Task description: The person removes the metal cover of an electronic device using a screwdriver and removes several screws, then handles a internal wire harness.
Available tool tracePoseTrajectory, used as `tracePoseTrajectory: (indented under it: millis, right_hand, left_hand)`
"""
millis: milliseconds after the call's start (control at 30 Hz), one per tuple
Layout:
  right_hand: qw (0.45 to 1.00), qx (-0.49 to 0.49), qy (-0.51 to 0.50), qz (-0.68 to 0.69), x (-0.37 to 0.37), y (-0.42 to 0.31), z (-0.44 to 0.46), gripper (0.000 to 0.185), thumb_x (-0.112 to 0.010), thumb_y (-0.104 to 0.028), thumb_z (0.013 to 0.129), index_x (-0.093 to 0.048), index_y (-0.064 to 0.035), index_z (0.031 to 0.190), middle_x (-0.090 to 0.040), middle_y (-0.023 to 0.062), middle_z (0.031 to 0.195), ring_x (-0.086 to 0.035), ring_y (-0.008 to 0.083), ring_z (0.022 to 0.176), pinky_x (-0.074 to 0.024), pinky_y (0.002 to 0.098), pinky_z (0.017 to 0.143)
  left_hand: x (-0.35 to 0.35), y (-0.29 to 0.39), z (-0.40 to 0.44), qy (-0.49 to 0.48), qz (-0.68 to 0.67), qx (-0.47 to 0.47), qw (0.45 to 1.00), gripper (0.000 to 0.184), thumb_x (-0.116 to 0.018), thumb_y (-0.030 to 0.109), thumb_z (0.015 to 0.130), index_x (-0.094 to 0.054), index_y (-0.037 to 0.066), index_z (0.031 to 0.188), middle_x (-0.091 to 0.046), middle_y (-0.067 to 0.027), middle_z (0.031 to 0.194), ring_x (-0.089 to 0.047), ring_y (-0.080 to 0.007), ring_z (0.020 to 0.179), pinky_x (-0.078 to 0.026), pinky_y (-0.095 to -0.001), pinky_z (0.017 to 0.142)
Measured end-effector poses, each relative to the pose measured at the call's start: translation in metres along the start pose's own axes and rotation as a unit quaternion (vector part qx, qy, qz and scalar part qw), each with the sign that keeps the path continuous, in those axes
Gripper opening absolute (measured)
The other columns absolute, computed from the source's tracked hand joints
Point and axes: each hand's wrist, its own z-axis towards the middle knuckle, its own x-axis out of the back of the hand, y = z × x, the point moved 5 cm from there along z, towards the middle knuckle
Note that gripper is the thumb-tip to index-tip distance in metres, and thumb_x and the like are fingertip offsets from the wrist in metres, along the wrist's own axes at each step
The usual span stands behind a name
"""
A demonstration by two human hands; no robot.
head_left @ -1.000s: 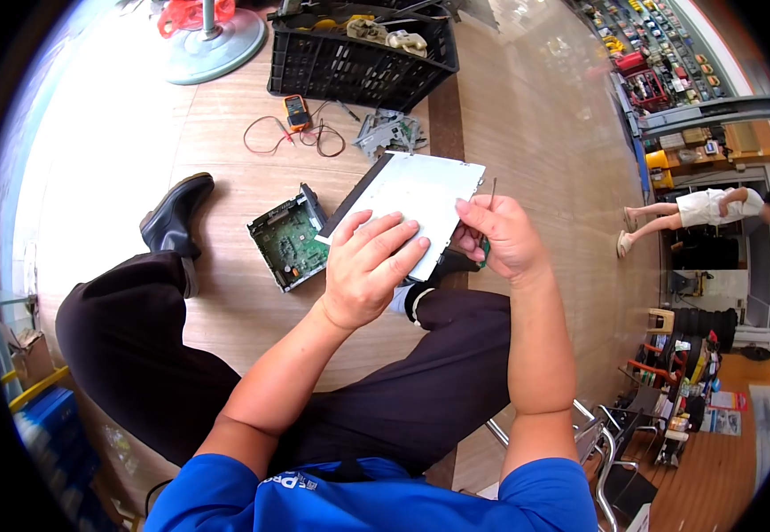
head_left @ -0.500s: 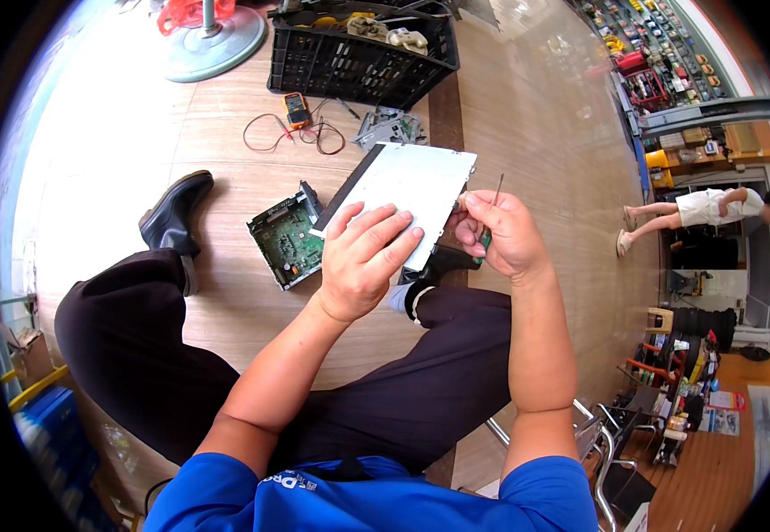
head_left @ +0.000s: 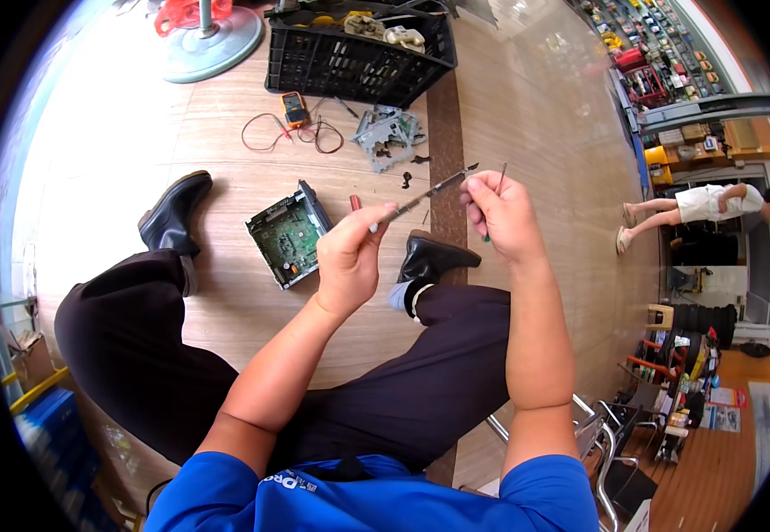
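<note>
A flat metal panel [head_left: 426, 195], turned edge-on so that it shows as a thin slanting strip, is gripped at its near end by my left hand [head_left: 350, 262]. By the panel's far end, my right hand [head_left: 507, 217] is closed around a screwdriver [head_left: 503, 177]; its thin shaft points up and a bit of green handle shows below the fingers. On the floor to the left lies an opened metal housing [head_left: 285, 238] with a green circuit board inside. A red-handled tool [head_left: 355, 203] lies beyond my left hand, partly hidden by it.
Grey metal bracket parts [head_left: 386, 140] and small black pieces [head_left: 407, 180] lie ahead on the floor. An orange multimeter [head_left: 295, 109] with leads, a black crate [head_left: 358, 64] and a stand's round base [head_left: 216, 49] are farther off. A person [head_left: 717, 206] stands at the right.
The panel has tipped from showing its broad white face to edge-on. My left hand has gone from lying flat on it to gripping its end. The brackets behind it are now uncovered.
</note>
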Motion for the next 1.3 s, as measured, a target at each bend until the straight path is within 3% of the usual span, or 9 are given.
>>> tracePoseTrajectory:
  millis: [67, 133, 200, 333, 567, 633, 767, 1033, 1300]
  right_hand:
    - [0.993, 0.067, 0.060, -0.072, 0.012, 0.011, 0.012, 0.012, -0.057, -0.010, 0.095, -0.063, -0.0007, 0.089, -0.059, 0.0014, 0.069, -0.049, 0.0073, 0.056, -0.0434, 0.0229, 0.052]
    - [0.926, 0.257, 0.167, -0.219, 0.014, -0.008, 0.005, 0.011, -0.060, -0.007, 0.091, -0.065, -0.0007, 0.099, -0.059, 0.0045, 0.071, -0.053, 0.0115, 0.060, -0.0473, 0.0270, 0.061]
    - [0.915, 0.260, 0.156, -0.265, 0.012, -0.021, -0.003, 0.015, -0.061, -0.006, 0.089, -0.066, -0.0019, 0.103, -0.060, 0.0065, 0.075, -0.056, 0.0141, 0.065, -0.0482, 0.0281, 0.064]
    - [0.892, 0.283, 0.103, -0.337, 0.011, -0.027, -0.007, 0.020, -0.062, -0.005, 0.087, -0.068, -0.0036, 0.105, -0.062, 0.0107, 0.084, -0.062, 0.0198, 0.075, -0.0488, 0.0302, 0.068]
    - [0.913, 0.234, 0.047, -0.329, 0.019, -0.022, -0.007, 0.012, -0.063, -0.006, 0.087, -0.069, -0.0020, 0.096, -0.063, 0.0115, 0.083, -0.062, 0.0212, 0.074, -0.0487, 0.0305, 0.068]
    - [0.921, 0.221, 0.035, -0.318, 0.019, -0.019, -0.005, 0.010, -0.064, -0.006, 0.085, -0.068, -0.0010, 0.093, -0.063, 0.0113, 0.081, -0.062, 0.0207, 0.073, -0.0485, 0.0302, 0.067]
    - [0.932, 0.206, 0.036, -0.297, 0.015, -0.020, -0.007, 0.008, -0.066, -0.005, 0.084, -0.067, -0.0004, 0.090, -0.063, 0.0111, 0.080, -0.061, 0.0197, 0.071, -0.0480, 0.0303, 0.066]
    - [0.867, 0.316, 0.088, -0.376, 0.001, -0.034, -0.012, 0.006, -0.068, -0.002, 0.081, -0.067, -0.0038, 0.087, -0.061, 0.0106, 0.080, -0.061, 0.0255, 0.067, -0.0480, 0.0325, 0.061]
    - [0.803, 0.401, 0.118, -0.424, -0.011, -0.036, -0.011, 0.008, -0.068, -0.002, 0.078, -0.064, -0.0072, 0.083, -0.060, 0.0078, 0.082, -0.061, 0.0282, 0.068, -0.0491, 0.0360, 0.058]
  left_hand:
    - [0.001, -0.010, -0.003, -0.004, -0.059, 0.146, 0.988, 0.017, -0.057, -0.001, 0.092, -0.064, -0.003, 0.108, -0.069, -0.0096, 0.100, -0.063, -0.0128, 0.090, -0.049, -0.0254, 0.081]
    - [-0.002, -0.022, -0.010, -0.014, -0.089, 0.182, 0.979, 0.018, -0.057, 0.002, 0.094, -0.063, -0.003, 0.111, -0.068, -0.0046, 0.101, -0.058, -0.0083, 0.092, -0.047, -0.0240, 0.083]
    - [-0.005, -0.031, -0.012, -0.006, -0.216, 0.241, 0.946, 0.020, -0.058, 0.003, 0.094, -0.061, -0.003, 0.113, -0.067, -0.0046, 0.104, -0.058, -0.0089, 0.094, -0.046, -0.0242, 0.086]
    - [-0.007, -0.030, -0.008, -0.011, -0.293, 0.273, 0.916, 0.021, -0.057, 0.004, 0.095, -0.060, -0.003, 0.115, -0.067, -0.0061, 0.106, -0.059, -0.0103, 0.096, -0.046, -0.0254, 0.087]
    - [-0.001, -0.042, -0.005, -0.069, -0.265, 0.311, 0.910, 0.022, -0.056, 0.003, 0.094, -0.060, -0.002, 0.115, -0.067, -0.0061, 0.106, -0.059, -0.0101, 0.095, -0.047, -0.0257, 0.085]
    - [-0.002, -0.039, -0.001, -0.060, -0.299, 0.317, 0.898, 0.019, -0.057, 0.005, 0.094, -0.062, -0.002, 0.111, -0.067, -0.0028, 0.099, -0.058, -0.0070, 0.087, -0.048, -0.0243, 0.079]
    - [-0.001, -0.047, -0.003, -0.069, -0.324, 0.347, 0.877, 0.020, -0.055, 0.003, 0.094, -0.061, 0.000, 0.113, -0.067, -0.0047, 0.103, -0.060, -0.0104, 0.091, -0.048, -0.0268, 0.084]
    - [-0.002, -0.045, -0.001, -0.041, -0.393, 0.445, 0.804, 0.019, -0.055, 0.004, 0.093, -0.060, 0.002, 0.112, -0.068, -0.0058, 0.101, -0.063, -0.0130, 0.088, -0.050, -0.0290, 0.082]
    - [0.002, -0.046, 0.003, -0.030, -0.415, 0.464, 0.782, 0.019, -0.056, 0.004, 0.093, -0.060, 0.000, 0.111, -0.068, -0.0080, 0.099, -0.064, -0.0140, 0.085, -0.052, -0.0297, 0.079]
